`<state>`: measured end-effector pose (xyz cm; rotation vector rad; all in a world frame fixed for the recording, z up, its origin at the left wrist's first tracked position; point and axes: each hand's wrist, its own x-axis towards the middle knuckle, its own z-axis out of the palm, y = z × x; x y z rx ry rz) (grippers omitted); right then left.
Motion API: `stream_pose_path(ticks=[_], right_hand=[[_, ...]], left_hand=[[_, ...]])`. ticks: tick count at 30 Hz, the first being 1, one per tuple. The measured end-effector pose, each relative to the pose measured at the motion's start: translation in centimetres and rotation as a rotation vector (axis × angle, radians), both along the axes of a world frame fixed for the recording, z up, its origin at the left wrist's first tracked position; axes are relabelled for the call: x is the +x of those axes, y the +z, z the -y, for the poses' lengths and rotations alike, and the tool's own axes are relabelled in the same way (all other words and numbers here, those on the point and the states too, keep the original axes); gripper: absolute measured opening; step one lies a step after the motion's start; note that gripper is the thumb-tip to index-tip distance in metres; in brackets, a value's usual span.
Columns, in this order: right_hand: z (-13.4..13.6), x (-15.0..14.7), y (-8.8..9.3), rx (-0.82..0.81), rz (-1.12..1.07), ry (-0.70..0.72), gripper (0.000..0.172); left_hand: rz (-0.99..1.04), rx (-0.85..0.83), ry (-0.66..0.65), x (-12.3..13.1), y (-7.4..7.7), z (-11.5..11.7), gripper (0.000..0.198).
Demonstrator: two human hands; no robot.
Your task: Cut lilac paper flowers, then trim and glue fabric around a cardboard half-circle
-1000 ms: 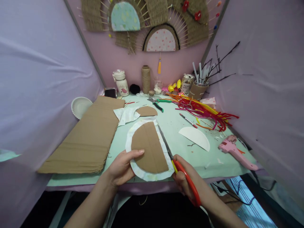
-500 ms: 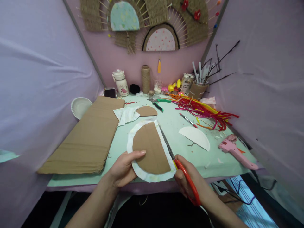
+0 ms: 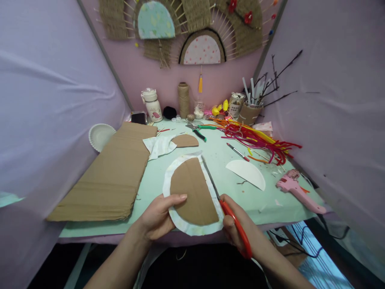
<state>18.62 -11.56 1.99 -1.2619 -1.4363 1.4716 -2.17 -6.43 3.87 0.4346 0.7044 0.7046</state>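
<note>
My left hand (image 3: 161, 214) grips the rounded left side of a cardboard half-circle (image 3: 194, 188), thumb on top and fingers underneath. Behind the cardboard lies a larger piece of pale patterned fabric (image 3: 192, 229), which shows as a border all around it. My right hand (image 3: 236, 224) is closed around red-handled scissors (image 3: 237, 226). Their blades run up along the straight right edge of the fabric, beside the cardboard. A fabric scrap (image 3: 161, 147) and another cardboard half-circle (image 3: 187, 140) lie just beyond, on the table.
A large cardboard sheet (image 3: 105, 172) covers the table's left side. On the right are a white half-circle (image 3: 246, 174), a pen (image 3: 237, 151), red and yellow pipe cleaners (image 3: 255, 138) and a pink glue gun (image 3: 297, 192). Green-handled pliers (image 3: 200, 130) lie farther back, near a twine spool (image 3: 183, 100).
The cardboard and fabric have shifted slightly right and toward me with my left hand. The scissors stay along the straight edge, their blades looking closer together.
</note>
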Motion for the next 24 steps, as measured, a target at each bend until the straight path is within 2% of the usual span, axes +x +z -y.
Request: stream_pose_path(ticks=[9, 18, 24], right_hand=[[-0.1, 0.0, -0.2, -0.045, -0.049, -0.008, 0.057], [-0.2, -0.2, -1.4, -0.166, -0.094, -0.069, 0.058], [-0.4, -0.1, -0.9, -0.095, -0.049, -0.069, 0.055]], left_hand=[[0.046, 0.028, -0.004, 0.3, -0.1, 0.2, 0.048], [0.048, 0.022, -0.018, 0.6, 0.1, 0.4, 0.053], [0.047, 0.019, -0.013, 0.7, 0.2, 0.5, 0.053]])
